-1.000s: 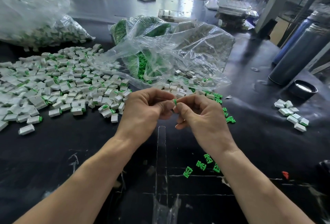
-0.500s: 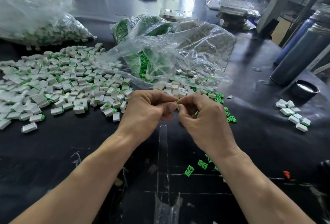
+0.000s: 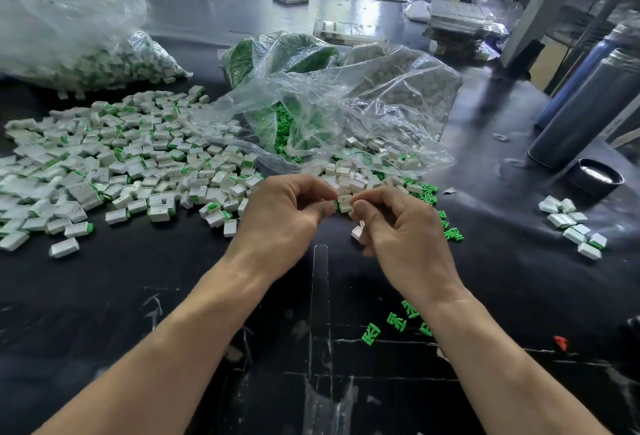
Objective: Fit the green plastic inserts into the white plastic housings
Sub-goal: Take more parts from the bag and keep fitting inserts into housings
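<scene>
My left hand (image 3: pixel 284 212) and my right hand (image 3: pixel 398 226) meet over the black table. Between their fingertips is a small white housing (image 3: pixel 344 201) with a green insert (image 3: pixel 335 206) at its left end; my left hand pinches the insert side and my right hand pinches the housing. A second white housing (image 3: pixel 357 232) shows under my right palm, held by the curled lower fingers. A large pile of fitted white-and-green housings (image 3: pixel 121 164) lies to the left. Loose green inserts (image 3: pixel 396 322) lie near my right forearm.
A clear plastic bag (image 3: pixel 346 105) holding green inserts and white housings lies just beyond my hands. Another full bag (image 3: pixel 79 53) sits at the far left. A small group of housings (image 3: pixel 571 223), a black lid (image 3: pixel 597 176) and two dark bottles (image 3: pixel 588 105) stand to the right.
My hands have stayed together at the same spot. The white housing now shows between the fingertips, and a second housing has come into view under my right palm.
</scene>
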A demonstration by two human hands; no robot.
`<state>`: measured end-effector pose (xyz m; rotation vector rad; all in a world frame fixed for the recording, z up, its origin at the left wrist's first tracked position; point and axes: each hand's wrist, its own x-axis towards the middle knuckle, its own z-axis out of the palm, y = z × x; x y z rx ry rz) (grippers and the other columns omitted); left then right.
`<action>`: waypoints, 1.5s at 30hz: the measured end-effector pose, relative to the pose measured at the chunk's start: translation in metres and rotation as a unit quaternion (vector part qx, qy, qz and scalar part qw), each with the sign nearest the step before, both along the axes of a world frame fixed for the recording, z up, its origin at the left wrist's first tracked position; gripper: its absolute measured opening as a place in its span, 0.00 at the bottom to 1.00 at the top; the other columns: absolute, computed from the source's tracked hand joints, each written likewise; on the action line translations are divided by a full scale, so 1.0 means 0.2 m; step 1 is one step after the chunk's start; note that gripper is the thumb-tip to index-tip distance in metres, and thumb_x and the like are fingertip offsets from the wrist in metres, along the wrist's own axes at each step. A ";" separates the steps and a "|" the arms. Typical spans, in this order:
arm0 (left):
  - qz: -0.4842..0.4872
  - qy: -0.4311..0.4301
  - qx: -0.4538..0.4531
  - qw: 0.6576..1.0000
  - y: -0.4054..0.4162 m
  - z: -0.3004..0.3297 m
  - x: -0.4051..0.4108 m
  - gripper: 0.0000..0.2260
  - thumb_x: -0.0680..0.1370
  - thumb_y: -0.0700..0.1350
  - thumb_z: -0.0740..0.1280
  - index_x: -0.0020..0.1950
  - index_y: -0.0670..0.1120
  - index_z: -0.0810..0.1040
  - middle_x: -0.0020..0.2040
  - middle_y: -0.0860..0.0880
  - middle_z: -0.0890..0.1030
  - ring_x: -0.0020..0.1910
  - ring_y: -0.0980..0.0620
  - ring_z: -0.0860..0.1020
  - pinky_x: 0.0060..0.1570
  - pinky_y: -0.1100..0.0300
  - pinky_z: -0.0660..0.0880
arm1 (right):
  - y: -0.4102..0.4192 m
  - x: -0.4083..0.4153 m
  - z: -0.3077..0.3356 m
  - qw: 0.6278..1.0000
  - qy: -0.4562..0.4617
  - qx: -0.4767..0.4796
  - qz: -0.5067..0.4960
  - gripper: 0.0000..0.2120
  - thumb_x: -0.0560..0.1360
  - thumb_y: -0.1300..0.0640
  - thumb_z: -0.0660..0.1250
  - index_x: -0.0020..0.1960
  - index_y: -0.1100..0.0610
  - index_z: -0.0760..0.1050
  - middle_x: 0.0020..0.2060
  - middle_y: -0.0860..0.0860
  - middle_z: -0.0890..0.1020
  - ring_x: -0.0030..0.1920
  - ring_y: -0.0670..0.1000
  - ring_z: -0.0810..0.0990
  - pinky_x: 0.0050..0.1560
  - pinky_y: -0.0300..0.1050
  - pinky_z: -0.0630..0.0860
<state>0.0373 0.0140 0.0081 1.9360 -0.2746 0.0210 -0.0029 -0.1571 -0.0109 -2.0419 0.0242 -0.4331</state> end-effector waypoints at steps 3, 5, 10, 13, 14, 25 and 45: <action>0.070 -0.051 0.121 0.989 0.08 0.00 0.06 0.04 0.76 0.43 0.76 0.46 0.53 0.86 0.42 0.59 0.83 0.43 0.61 0.81 0.49 0.62 0.78 | -0.02 0.00 0.00 1.000 0.007 0.004 -0.024 0.09 0.83 0.58 0.67 0.49 0.45 0.81 0.35 0.40 0.83 0.32 0.42 0.80 0.35 0.35 0.75; 0.123 -0.079 0.174 0.974 0.15 0.00 0.09 0.04 0.76 0.44 0.76 0.45 0.53 0.86 0.44 0.57 0.83 0.44 0.56 0.80 0.50 0.57 0.77 | -0.03 0.00 0.01 0.999 0.008 0.020 -0.030 0.11 0.84 0.59 0.64 0.51 0.45 0.81 0.36 0.42 0.83 0.32 0.42 0.78 0.33 0.35 0.73; 0.223 -0.110 0.253 0.935 0.25 0.03 0.15 0.01 0.75 0.47 0.76 0.46 0.53 0.87 0.43 0.52 0.86 0.47 0.48 0.83 0.55 0.51 0.77 | -0.06 0.02 0.01 0.998 0.015 0.029 -0.045 0.09 0.84 0.57 0.64 0.50 0.46 0.81 0.30 0.42 0.79 0.27 0.41 0.73 0.30 0.34 0.69; 0.240 -0.092 0.275 0.926 0.28 0.03 0.17 0.03 0.76 0.46 0.76 0.49 0.53 0.87 0.47 0.50 0.87 0.51 0.45 0.83 0.58 0.46 0.76 | -0.08 0.03 0.00 0.997 0.019 0.030 -0.063 0.07 0.84 0.53 0.66 0.50 0.47 0.82 0.28 0.37 0.78 0.29 0.40 0.74 0.35 0.37 0.68; 0.246 -0.086 0.284 0.923 0.29 0.03 0.17 0.04 0.76 0.46 0.75 0.51 0.53 0.87 0.49 0.49 0.86 0.53 0.43 0.82 0.59 0.45 0.76 | -0.09 0.03 -0.01 0.997 0.018 0.028 -0.072 0.07 0.84 0.52 0.66 0.49 0.47 0.81 0.28 0.37 0.79 0.29 0.40 0.74 0.36 0.39 0.69; 0.079 -0.116 0.195 0.971 0.14 0.00 0.09 0.04 0.77 0.44 0.75 0.51 0.50 0.86 0.46 0.54 0.83 0.41 0.61 0.77 0.47 0.63 0.75 | -0.20 0.04 0.04 0.974 0.095 -0.133 -0.154 0.04 0.79 0.52 0.71 0.50 0.49 0.85 0.43 0.46 0.84 0.50 0.53 0.83 0.56 0.53 0.80; -0.040 -0.059 0.240 0.968 -0.16 -0.09 -0.05 0.10 0.75 0.53 0.76 0.55 0.57 0.82 0.53 0.57 0.78 0.55 0.54 0.76 0.62 0.54 0.72 | -0.14 0.09 0.04 0.935 0.171 -0.288 -0.118 0.06 0.77 0.47 0.73 0.54 0.43 0.84 0.52 0.47 0.81 0.57 0.53 0.80 0.58 0.50 0.76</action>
